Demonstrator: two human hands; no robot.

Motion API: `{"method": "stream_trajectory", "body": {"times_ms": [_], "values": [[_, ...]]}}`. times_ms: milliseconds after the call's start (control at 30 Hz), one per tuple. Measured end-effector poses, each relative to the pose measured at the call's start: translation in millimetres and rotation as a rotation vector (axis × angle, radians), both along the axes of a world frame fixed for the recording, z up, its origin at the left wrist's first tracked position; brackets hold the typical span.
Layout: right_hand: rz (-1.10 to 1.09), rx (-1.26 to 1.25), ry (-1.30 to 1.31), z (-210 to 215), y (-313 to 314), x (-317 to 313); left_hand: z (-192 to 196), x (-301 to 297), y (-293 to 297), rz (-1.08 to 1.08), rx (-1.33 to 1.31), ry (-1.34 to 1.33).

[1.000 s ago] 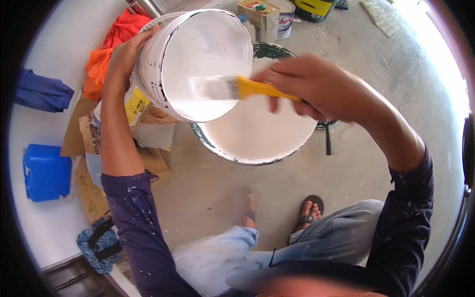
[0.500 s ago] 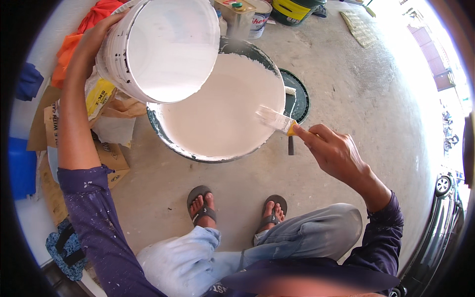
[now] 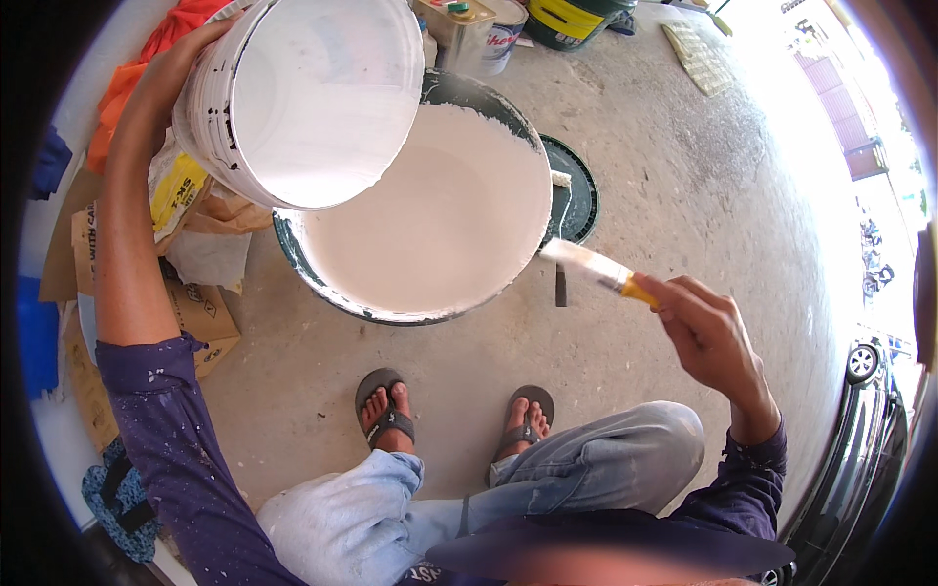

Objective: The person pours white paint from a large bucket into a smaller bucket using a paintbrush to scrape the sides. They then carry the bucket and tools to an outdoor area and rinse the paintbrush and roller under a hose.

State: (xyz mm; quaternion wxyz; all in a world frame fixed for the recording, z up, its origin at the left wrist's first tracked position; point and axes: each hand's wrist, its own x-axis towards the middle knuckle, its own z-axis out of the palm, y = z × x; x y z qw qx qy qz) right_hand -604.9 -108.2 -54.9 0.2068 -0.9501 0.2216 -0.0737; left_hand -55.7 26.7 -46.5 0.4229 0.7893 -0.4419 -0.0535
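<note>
The left hand [image 3: 161,83] grips the tilted white bucket [image 3: 303,98] (probably light, paint-slick, best held by its rim) over the big paint tub [image 3: 430,225], while right-hand fingers [image 3: 684,298] clasp the brush [image 3: 601,269].

Plastic bucket [image 3: 293,98], rough concrete floor [image 3: 684,166]

Paint cans [image 3: 481,29], orange cloth [image 3: 125,78], cardboard [image 3: 200,317]

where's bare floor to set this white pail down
Bare concrete lies right of the big paint tub, past the round dark lid, and between tub and feet. Left is crowded: cardboard and bags.
</note>
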Motion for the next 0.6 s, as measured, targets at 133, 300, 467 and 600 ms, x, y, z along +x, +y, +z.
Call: {"method": "stream_trajectory", "body": {"times_ms": [133,300,467,600], "values": [[-0.183,0.265,-0.04,-14,-12,11,4,-6,-4,0.009,-0.005,0.115],[-0.1,0.332,-0.03,-49,-21,20,9,-1,-9,0.129,0.073,0.316],[-0.164,0.292,0.021,-32,-17,-7,6,11,-3,0.156,0.112,0.395],[-0.138,0.213,-0.126,-28,-14,-2,7,11,-7,0.123,0.083,0.364]]}}
